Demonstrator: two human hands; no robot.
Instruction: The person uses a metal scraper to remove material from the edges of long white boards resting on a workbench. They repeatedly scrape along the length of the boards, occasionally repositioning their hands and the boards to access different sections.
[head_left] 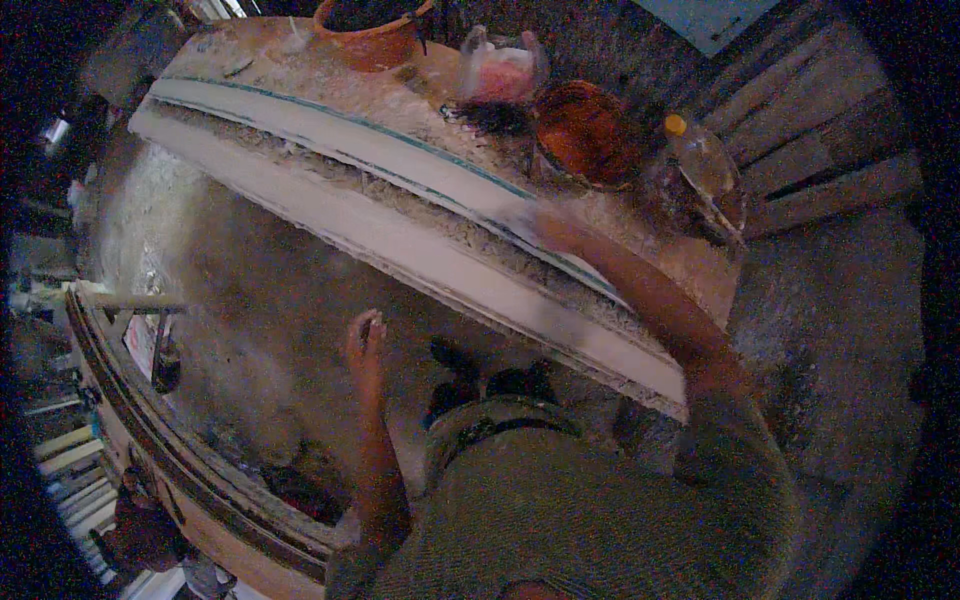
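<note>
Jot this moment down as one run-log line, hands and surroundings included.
Left hand: mid-air, half-curled, contents unclear | Right hand: blurred, at teal-edged pale strip | Beyond strip: orange tub, yellow-capped clear bottle

A dim, dusty room is seen from above, its straight lines bent and its corners lost in blackness. Across the upper middle, a brownish worktop (pixel 285 48) is streaked with pale powder. The brown floor (pixel 255 265) is partly covered by a whitish dust patch (pixel 150 215) at the left; toward the right, the ground is shown as grey. At the upper right, wooden planks (pixel 835 125) are lined up side by side, below a pale blue-grey panel (pixel 712 25). Pale strips (pixel 75 468) are ranged at the lower left. Near the left edge, the gloom is broken by a small bright light (pixel 56 130).
</note>
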